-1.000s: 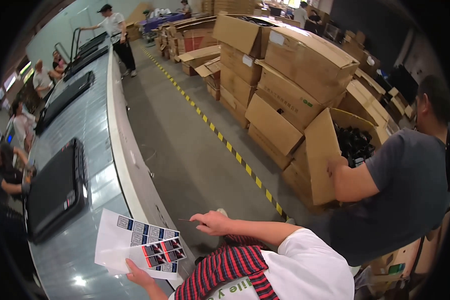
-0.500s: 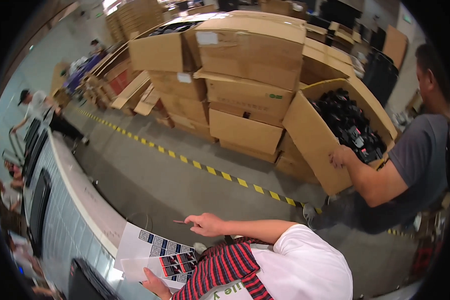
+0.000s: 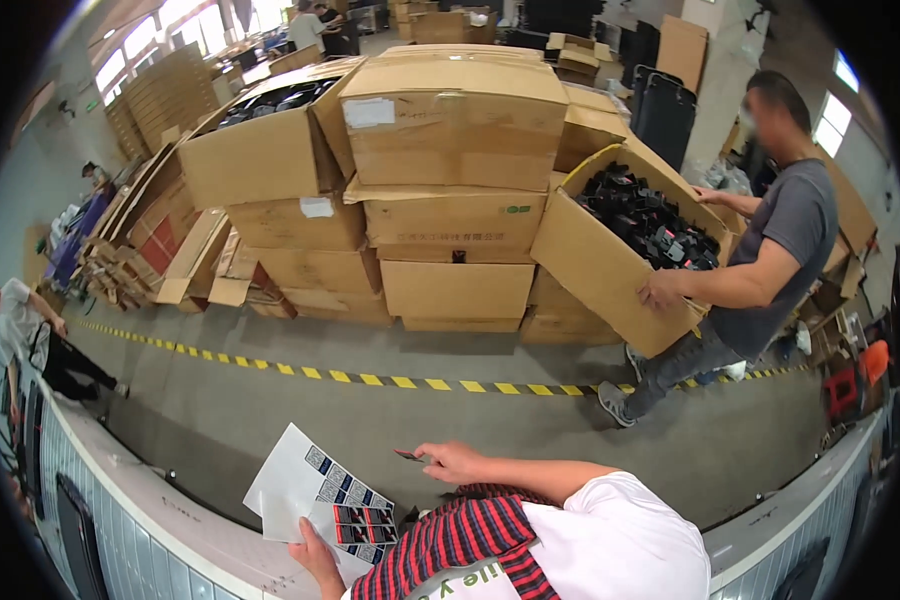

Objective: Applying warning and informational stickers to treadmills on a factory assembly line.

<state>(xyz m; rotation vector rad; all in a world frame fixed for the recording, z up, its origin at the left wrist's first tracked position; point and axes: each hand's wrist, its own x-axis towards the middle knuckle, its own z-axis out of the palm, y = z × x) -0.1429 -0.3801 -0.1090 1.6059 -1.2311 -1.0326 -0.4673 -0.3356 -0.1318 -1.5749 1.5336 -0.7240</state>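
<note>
My left hand grips white sheets of stickers by the near edge, thumb on top. Blue-and-white labels with square codes run down one sheet; a smaller piece bearing several red-and-black stickers lies over it. My right hand reaches out above and to the right of the sheets, pinching a small dark sticker between its fingertips. Its underside is hidden. A striped red-and-black cloth covers part of my front.
At right, a person holds a tilted open carton of black plastic parts. Stacked cartons stand ahead, behind yellow-black floor tape. Conveyors curve along both sides; another person stands at far left.
My view has swung right and lifted, and the small sticker's dark face now shows. The person at right has straightened up, with both hands now visible on the carton.
</note>
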